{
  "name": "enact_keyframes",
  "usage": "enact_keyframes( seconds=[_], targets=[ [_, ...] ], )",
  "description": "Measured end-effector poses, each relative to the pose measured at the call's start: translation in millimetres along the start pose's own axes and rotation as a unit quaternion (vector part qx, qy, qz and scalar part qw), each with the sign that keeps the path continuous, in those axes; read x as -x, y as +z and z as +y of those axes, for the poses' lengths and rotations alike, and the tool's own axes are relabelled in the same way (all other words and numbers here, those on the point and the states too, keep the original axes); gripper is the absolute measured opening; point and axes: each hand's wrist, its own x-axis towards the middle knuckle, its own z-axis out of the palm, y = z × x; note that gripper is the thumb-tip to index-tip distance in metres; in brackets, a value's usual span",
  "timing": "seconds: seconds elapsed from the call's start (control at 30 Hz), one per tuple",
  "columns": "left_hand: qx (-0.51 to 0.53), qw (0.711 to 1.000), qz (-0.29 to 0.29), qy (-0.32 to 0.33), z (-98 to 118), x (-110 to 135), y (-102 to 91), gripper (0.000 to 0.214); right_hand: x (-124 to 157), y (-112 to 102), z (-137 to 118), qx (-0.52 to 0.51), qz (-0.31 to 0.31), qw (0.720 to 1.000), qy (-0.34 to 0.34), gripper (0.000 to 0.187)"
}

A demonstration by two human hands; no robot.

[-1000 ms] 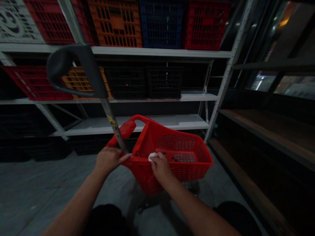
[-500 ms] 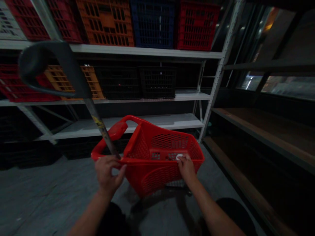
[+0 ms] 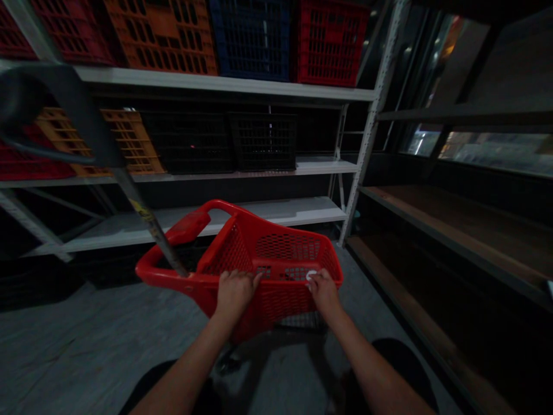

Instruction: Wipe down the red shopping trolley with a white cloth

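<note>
Smooth moulded plastic is giving way to latticed walls point(image 3: 287, 246) on the red cart point(image 3: 279, 302), which is standing just under and beyond my 2 hands. My left hand point(image 3: 235, 293) is curling over its rounded near rim point(image 3: 283, 282), while my right hand point(image 3: 325, 293) is pinching a small white piece point(image 3: 311, 275) at that rim. Beyond them the basket point(image 3: 254, 251) is opening upward, and grey floor point(image 3: 86, 346) is spreading left of my left hand

This looks like a shop or its store room. Under the fingers point(image 3: 237, 275) is a red shopping cart point(image 3: 280, 298). Past the fingers, big plastic crates point(image 3: 166, 41) sit in rows on white metal shelves point(image 3: 298, 214). To the right of the fingers stand brown shelves point(image 3: 466, 216).
</note>
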Motion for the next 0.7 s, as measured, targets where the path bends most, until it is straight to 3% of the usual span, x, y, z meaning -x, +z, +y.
enact_keyframes(
  seconds=[0.07,0.13,0.2,0.37,0.43,0.7],
  targets=[
    [-0.01,1.0,0.003,0.0,-5,1,0.3,0.054,3,-15,24,0.023,0.036,0.999,0.021,0.022],
    [-0.02,1.0,0.006,-0.002,-10,2,1.4,0.055,8,-20,31,0.034,0.064,0.997,0.033,0.024],
    [-0.029,1.0,0.008,-0.003,-15,2,3.0,0.055,12,-12,21,0.026,0.064,0.997,0.025,0.025],
    [-0.051,0.999,0.004,-0.001,-24,2,5.3,0.054,15,28,-34,-0.028,0.011,0.998,-0.048,0.025],
    [-0.059,0.998,0.004,0.002,-28,3,5.6,0.054,16,32,-41,-0.043,0.004,0.997,-0.062,0.025],
    [-0.075,0.997,-0.005,0.009,-52,7,6.0,0.054,33,-14,14,-0.038,0.035,0.999,-0.01,0.024]
  ],
)
